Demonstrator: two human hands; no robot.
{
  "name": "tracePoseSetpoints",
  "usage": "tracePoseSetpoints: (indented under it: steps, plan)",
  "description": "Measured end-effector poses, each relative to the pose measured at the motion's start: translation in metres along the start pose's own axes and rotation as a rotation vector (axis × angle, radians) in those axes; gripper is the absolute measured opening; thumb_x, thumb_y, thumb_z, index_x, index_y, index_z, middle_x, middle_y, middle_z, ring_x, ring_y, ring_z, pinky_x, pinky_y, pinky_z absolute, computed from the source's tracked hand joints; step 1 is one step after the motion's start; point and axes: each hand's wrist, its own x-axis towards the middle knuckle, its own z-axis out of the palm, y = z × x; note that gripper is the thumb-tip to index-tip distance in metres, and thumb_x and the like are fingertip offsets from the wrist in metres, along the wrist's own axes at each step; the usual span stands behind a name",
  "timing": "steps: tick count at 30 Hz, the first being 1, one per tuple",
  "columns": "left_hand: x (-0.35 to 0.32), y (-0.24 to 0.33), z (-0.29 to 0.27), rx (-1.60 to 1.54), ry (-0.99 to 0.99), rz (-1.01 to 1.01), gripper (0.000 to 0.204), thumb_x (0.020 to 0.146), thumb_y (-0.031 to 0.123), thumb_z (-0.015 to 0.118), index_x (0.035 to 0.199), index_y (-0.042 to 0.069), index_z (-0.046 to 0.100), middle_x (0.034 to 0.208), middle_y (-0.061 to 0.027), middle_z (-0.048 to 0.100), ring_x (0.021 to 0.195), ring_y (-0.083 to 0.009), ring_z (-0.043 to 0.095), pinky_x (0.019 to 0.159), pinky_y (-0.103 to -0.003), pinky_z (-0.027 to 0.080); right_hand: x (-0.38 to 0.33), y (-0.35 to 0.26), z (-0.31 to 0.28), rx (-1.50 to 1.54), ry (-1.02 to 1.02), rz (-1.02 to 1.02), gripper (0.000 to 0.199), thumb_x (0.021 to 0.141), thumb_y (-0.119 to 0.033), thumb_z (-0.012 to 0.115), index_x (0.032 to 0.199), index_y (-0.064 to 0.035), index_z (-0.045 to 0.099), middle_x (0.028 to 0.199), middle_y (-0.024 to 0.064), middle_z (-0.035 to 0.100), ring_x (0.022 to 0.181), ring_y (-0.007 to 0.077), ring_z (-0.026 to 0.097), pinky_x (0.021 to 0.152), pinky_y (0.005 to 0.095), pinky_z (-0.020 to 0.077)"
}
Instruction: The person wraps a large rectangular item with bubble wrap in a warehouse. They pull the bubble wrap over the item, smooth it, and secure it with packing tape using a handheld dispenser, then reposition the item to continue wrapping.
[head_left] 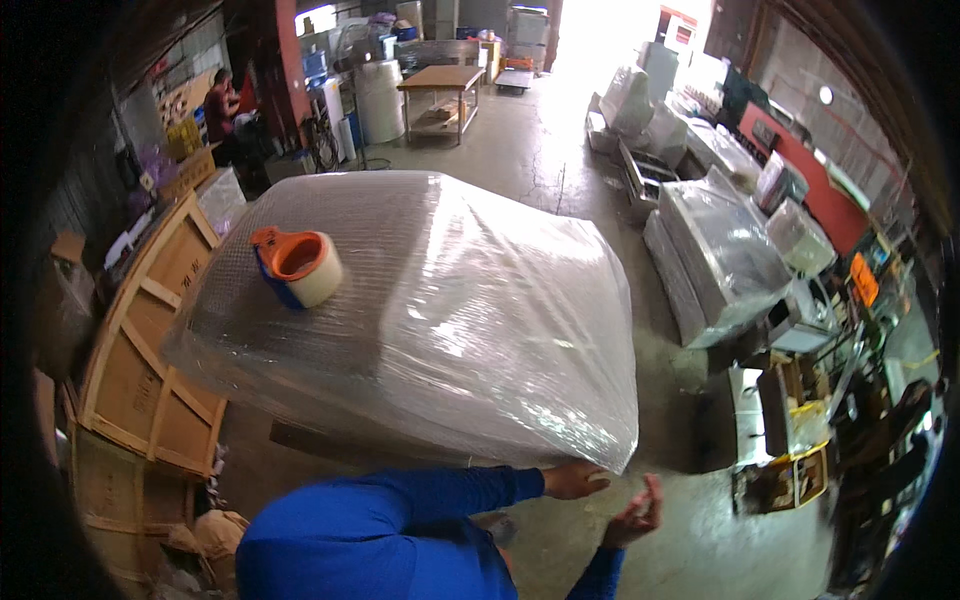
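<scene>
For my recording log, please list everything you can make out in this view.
wrapped load: one, translucent white, centre
tape dispenser: one, orange and blue, on load
wooden panels: at least two, brown, left
worktable: one, brown, upper middle
upright roll: one, whitish, left of worktable
flat cart: one, pale, right of worktable
pillar: one, red, upper left
co-worker: one, dark red top, upper left
wrapped packages: several, silvery, right
clutter: uncountable, mixed colours, both sides
sleeves: two, blue, bottom
left grip: one, bare, at load's near-right corner
right grip: one, bare, beside that corner
</scene>
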Motion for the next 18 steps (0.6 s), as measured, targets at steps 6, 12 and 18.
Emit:
tracePoseSetpoints:
  steps: [6, 12, 18]
  plan:
    - [0.008, -0.017, 0.003, -0.159, -0.094, -0.051, 0.056, 0.099, 0.036, 0.059, 0.138, -0.003, 0.051, 0.135, -0.0268, 0.058, 0.128, -0.0371, 0.055, 0.112, -0.043, 0.04, 0.087, -0.27, 0.114, 0.262, -0.521, -0.642, 0.042, 0.098, -0.031, 0.054, 0.112, 0.0055, 0.069, 0.103, 0.0206, 0.073, 0.103, 0.0361, 0.069, 0.088, 0.0464, 0.0552]
    - [-0.016, 0.003, -0.033, -0.222, -0.209, -0.053, 0.058, 0.098, 0.034, 0.06, 0.141, -0.003, 0.051, 0.14, -0.0278, 0.055, 0.133, -0.0388, 0.051, 0.114, -0.044, 0.037, 0.007, -0.414, 0.317, 0.221, -0.671, -0.884, 0.061, 0.09, -0.027, 0.068, 0.132, 0.0147, 0.053, 0.11, 0.0287, 0.064, 0.103, 0.0389, 0.066, 0.099, 0.0474, 0.0491]
    - [-0.004, -0.019, -0.034, -0.224, -0.348, -0.093, 0.06, 0.096, 0.032, 0.061, 0.143, -0.004, 0.05, 0.145, -0.0287, 0.052, 0.138, -0.0406, 0.047, 0.117, -0.044, 0.034, -0.023, -0.426, 0.378, -0.242, -0.66, -0.993, 0.044, 0.097, -0.013, 0.055, 0.132, 0.0142, 0.057, 0.093, 0.024, 0.069, 0.075, 0.0272, 0.067, 0.066, 0.0375, 0.0532]
